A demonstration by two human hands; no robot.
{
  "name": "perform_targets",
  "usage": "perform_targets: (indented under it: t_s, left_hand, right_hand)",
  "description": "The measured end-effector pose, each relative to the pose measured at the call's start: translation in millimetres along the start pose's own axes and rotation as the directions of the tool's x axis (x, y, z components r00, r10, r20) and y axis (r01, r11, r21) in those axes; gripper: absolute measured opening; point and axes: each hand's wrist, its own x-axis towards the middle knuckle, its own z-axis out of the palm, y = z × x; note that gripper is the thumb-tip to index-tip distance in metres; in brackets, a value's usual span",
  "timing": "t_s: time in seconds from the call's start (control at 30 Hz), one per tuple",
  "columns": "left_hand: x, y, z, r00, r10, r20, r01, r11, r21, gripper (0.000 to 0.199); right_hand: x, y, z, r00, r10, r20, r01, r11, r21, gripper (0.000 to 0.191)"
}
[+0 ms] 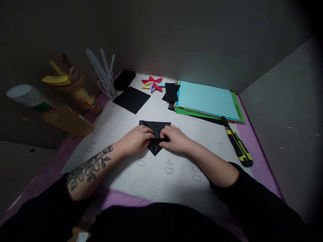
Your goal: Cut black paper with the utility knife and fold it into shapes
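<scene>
Item: folded black paper (155, 129), lying flat on the white gridded mat (156, 174) that covers the bench, pinned under both hands. Left hand (136, 138): fingers bent and pressed down on the left part of the sheet, tips meeting the paper near its centre line. Right hand (175, 138): fingers likewise bent and pressed on the right part, tips almost touching those of the left. The sheet shows a straight top edge beyond the fingertips and a point below them, toward the person (an inverted triangle, as far as can be seen between the hands). Step in hand, by judgement: a crease being set along the middle of the piece; the next move would call for firm, even pressure outward from the fingertips so that the layers keep aligned. Beyond the fingers, to the left: a loose black square (131, 99) and a holder of clear strips (106, 75). Straight beyond: a red, yellow and purple paper star (152, 83) and a smaller black folded piece (171, 92). Beyond, to the right: a stack of coloured sheets (207, 101), turquoise on top. Right of the right-hand fingers: a yellow-and-black utility knife (237, 143). Far left: a bottle (32, 101), blurred.
</scene>
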Motion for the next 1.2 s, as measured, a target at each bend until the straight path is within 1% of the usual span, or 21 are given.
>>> perform_targets:
  t_s: [0.07, 0.13, 0.2, 0.23, 0.27, 0.33, 0.4, 0.5, 0.57, 0.63, 0.7, 0.8, 1.0, 1.2]
  left_hand:
    - [0.8, -1.8, 0.8, 0.999, -0.003, -0.038, 0.003, 1.0, -0.007, 0.023]
    - [-4.0, 2.1, 3.6, 0.997, 0.005, -0.077, -0.003, 1.0, 0.022, 0.019]
    - [-15.1, 11.7, 9.5, 0.996, 0.047, -0.079, -0.042, 0.997, 0.062, 0.019]
    - [-22.5, 18.6, 13.9, 0.996, 0.071, -0.061, -0.067, 0.995, 0.077, 0.021]
    - [-30.7, 26.6, 19.1, 0.996, 0.059, -0.073, -0.051, 0.993, 0.104, 0.022]
    - [-46.6, 45.0, 31.0, 0.991, 0.028, -0.131, -0.004, 0.983, 0.183, 0.027]
    - [-58.1, 64.0, 43.0, 0.99, -0.014, -0.139, 0.048, 0.968, 0.246, 0.033]
    - [-62.3, 86.9, 56.0, 0.973, -0.153, -0.171, 0.196, 0.942, 0.272, 0.043]
    - [-58.9, 95.7, 60.3, 0.956, -0.23, -0.18, 0.272, 0.926, 0.262, 0.05]
    - [-54.7, 99.7, 61.8, 0.948, -0.27, -0.171, 0.306, 0.919, 0.248, 0.051]
    - [-52.0, 100.7, 61.8, 0.946, -0.281, -0.16, 0.313, 0.92, 0.235, 0.05]
    - [-51.5, 100.3, 61.1, 0.946, -0.286, -0.153, 0.315, 0.922, 0.224, 0.05]
    - [-52.5, 99.5, 60.0, 0.945, -0.277, -0.173, 0.312, 0.922, 0.23, 0.049]
    - [-52.8, 102.3, 58.7, 0.948, -0.269, -0.171, 0.307, 0.916, 0.26, 0.045]
  right_hand:
    - [-0.9, 0.0, 1.7, 1.0, -0.027, -0.006, 0.027, 1.0, 0.011, 0.012]
    - [-1.5, 0.1, 3.3, 0.998, -0.064, -0.007, 0.064, 0.998, 0.007, 0.009]
    - [-1.3, -0.4, 4.7, 0.995, -0.104, -0.003, 0.104, 0.994, -0.028, 0.01]
    - [-0.8, -1.1, 5.3, 0.993, -0.119, -0.002, 0.119, 0.991, -0.053, 0.012]
    - [-0.3, -2.1, 5.8, 0.992, -0.129, 0.0, 0.128, 0.989, -0.077, 0.012]
    - [0.6, -5.2, 6.9, 0.992, -0.128, 0.002, 0.127, 0.984, -0.126, 0.014]
    - [0.8, -9.2, 7.9, 0.995, -0.103, -0.005, 0.101, 0.979, -0.178, 0.016]
    - [0.1, -14.7, 9.6, 0.998, -0.066, -0.016, 0.061, 0.969, -0.238, 0.018]
    - [-0.2, -16.7, 11.0, 0.998, -0.052, -0.023, 0.044, 0.966, -0.253, 0.019]
    - [0.0, -17.2, 12.5, 0.999, -0.045, -0.026, 0.036, 0.965, -0.258, 0.019]
    - [0.6, -17.0, 14.2, 0.999, -0.043, -0.027, 0.034, 0.965, -0.261, 0.019]
    - [1.4, -16.7, 17.0, 0.998, -0.05, -0.037, 0.038, 0.963, -0.267, 0.018]
    - [1.1, -18.7, 19.3, 0.997, -0.059, -0.058, 0.042, 0.962, -0.27, 0.015]
    - [-0.8, -19.5, 20.1, 0.997, -0.027, -0.077, 0.009, 0.972, -0.235, 0.01]
